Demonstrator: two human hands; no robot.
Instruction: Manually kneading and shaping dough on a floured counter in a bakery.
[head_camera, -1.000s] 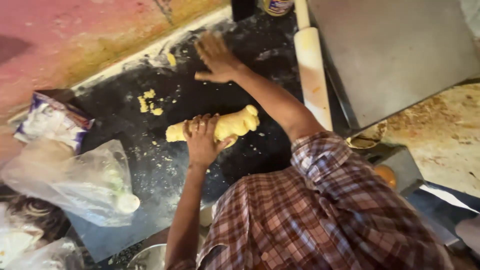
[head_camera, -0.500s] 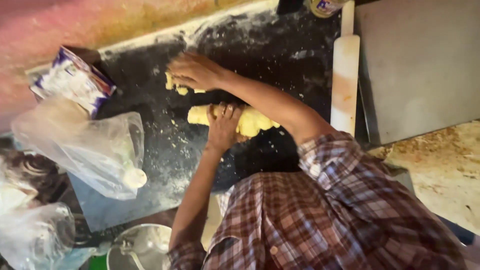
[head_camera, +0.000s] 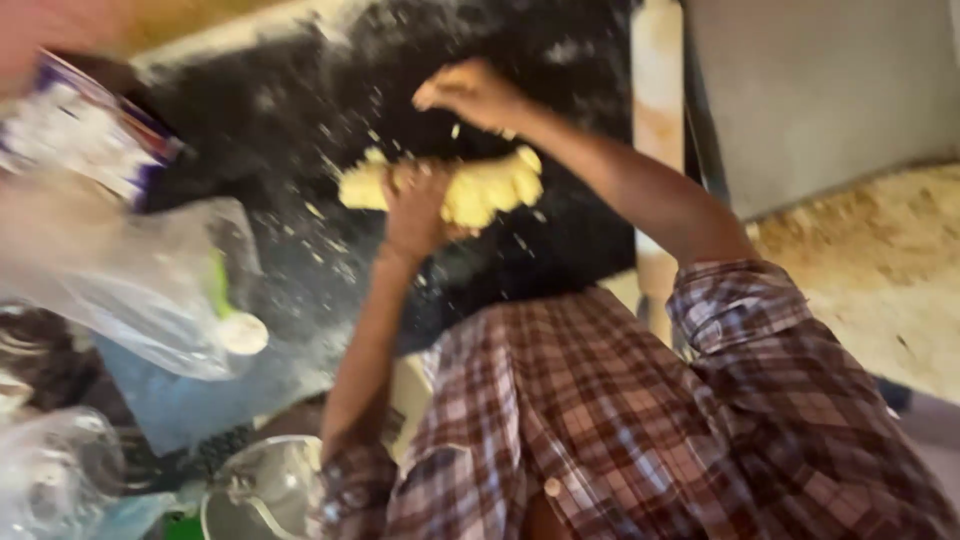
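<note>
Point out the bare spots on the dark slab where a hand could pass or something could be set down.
Bare slab shows between the printed packet and the dough, though floured. Another patch lies between dough and rolling pin. Crowded: the left edge with the plastic bag, and the centre, where left hand and right hand work.

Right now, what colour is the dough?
Pale yellow dough, in the head view.
</note>
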